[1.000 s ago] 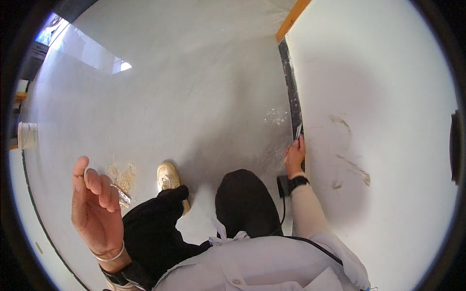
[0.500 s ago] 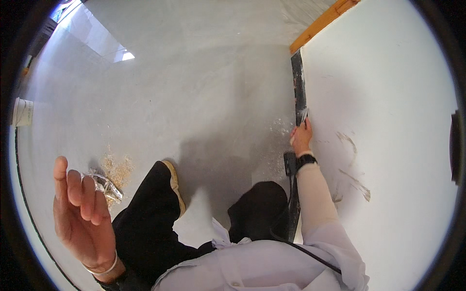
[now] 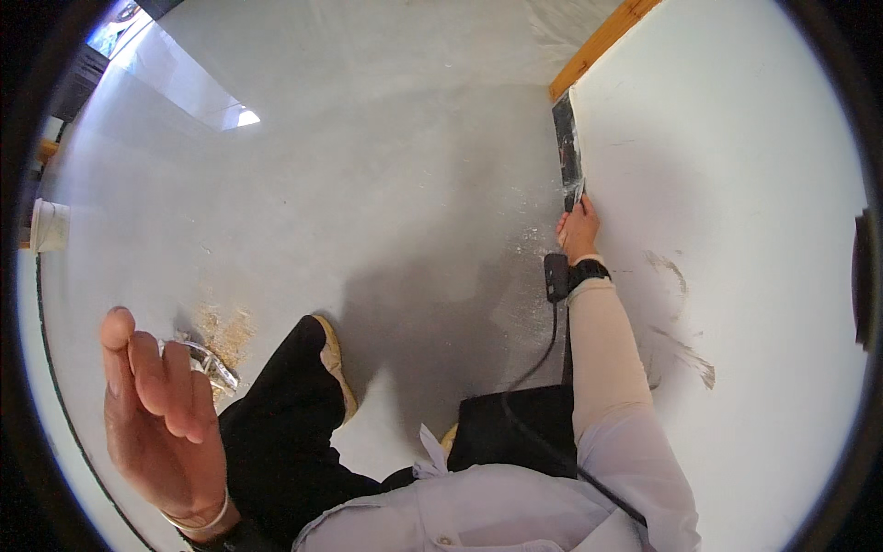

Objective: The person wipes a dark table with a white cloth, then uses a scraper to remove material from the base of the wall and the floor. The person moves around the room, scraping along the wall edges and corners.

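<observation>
My right hand point(image 3: 579, 228) is closed round a scraper point(image 3: 579, 190); its thin, pale blade lies against the black skirting board point(image 3: 566, 138) at the foot of the white wall point(image 3: 736, 202). Most of the handle is hidden in my fingers. A black watch-like band circles that wrist, and a small black box point(image 3: 556, 276) on a cable sits beside it. My left hand point(image 3: 166, 414) is raised at the lower left, palm turned up, fingers loosely bent and apart, holding nothing. Pale dust point(image 3: 529, 244) is scattered on the floor next to the skirting.
A crumpled silvery wrapper point(image 3: 213, 366) and a heap of tan crumbs point(image 3: 225, 331) lie on the grey floor point(image 3: 386, 156) beyond my left hand. A white bucket point(image 3: 50, 226) stands at the far left. Wooden trim point(image 3: 602, 48) meets the skirting's far end. Brown smears point(image 3: 685, 350) mark the wall.
My right hand has moved a little farther along the skirting with the scraper. My right leg has shifted. My left hand stays raised, slightly lower in view.
</observation>
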`<state>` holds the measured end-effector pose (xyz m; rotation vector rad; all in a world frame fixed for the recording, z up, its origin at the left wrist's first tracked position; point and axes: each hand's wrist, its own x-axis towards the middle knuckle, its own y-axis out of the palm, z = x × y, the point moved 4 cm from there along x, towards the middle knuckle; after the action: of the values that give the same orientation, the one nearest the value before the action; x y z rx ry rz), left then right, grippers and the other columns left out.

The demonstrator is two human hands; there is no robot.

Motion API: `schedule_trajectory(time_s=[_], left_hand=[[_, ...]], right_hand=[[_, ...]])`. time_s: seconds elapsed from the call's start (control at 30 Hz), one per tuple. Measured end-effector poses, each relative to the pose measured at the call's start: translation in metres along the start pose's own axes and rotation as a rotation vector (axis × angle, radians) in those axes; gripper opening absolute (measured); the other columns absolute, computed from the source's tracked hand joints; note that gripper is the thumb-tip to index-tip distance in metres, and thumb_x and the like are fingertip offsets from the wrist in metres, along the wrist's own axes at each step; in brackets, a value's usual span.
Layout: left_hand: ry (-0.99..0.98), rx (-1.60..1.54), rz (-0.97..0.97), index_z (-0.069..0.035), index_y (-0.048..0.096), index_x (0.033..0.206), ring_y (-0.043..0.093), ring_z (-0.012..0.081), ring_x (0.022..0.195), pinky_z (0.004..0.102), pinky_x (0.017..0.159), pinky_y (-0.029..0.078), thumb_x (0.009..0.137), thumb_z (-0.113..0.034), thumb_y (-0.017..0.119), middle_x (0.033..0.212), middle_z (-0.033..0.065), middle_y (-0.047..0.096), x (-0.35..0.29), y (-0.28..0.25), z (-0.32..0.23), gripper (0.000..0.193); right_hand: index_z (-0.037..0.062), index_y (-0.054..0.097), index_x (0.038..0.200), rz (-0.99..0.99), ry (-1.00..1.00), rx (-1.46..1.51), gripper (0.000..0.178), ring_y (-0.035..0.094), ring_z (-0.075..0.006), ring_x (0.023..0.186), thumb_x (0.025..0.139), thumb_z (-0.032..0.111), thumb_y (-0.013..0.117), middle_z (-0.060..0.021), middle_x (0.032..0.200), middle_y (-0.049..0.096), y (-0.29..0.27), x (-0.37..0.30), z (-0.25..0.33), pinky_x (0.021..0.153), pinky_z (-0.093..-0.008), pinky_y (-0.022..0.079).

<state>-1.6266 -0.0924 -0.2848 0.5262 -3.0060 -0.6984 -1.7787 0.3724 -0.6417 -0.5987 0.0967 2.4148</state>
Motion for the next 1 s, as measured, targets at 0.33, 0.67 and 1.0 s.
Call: schedule_trajectory(time_s=[0.33,0.67,1.0], left_hand=[[-0.177,0.138,0.241,-0.002,0.051,0.114,0.04,0.0072,0.059,0.02,0.053,0.036,0.092,-0.022,0.048,0.067,-0.0023,0.042,0.033,0.085,0.043,0.03],[-0.363,0.212,0.447,-0.004,0.059,0.092,0.053,0.0115,0.06,0.0222,0.056,0.044,0.089,-0.012,0.05,0.07,0.0036,0.059,0.033,0.2,0.125,0.012],[-0.475,0.093,0.74,-0.003,0.059,0.097,0.052,0.0101,0.057,0.0216,0.053,0.042,0.091,-0.014,0.047,0.07,0.0036,0.059,0.007,0.25,0.089,0.017]], right_hand=[[0.0135,0.039,0.131,-0.125,0.155,0.335,0.044,0.045,-0.0108,0.052,0.087,0.007,0.044,-0.0031,0.073,0.049,-0.025,-0.094,-0.008,0.043,-0.0251,0.041],[0.0104,0.033,0.137,0.259,0.23,0.072,0.05,0.046,-0.0116,0.05,0.088,0.007,0.047,-0.0033,0.064,0.048,-0.092,-0.136,0.007,0.042,-0.0262,0.041],[0.0138,0.041,0.133,0.054,0.064,0.062,0.043,0.043,-0.01,0.048,0.091,0.008,0.045,-0.0029,0.064,0.048,-0.108,-0.152,-0.023,0.041,-0.0247,0.039]])
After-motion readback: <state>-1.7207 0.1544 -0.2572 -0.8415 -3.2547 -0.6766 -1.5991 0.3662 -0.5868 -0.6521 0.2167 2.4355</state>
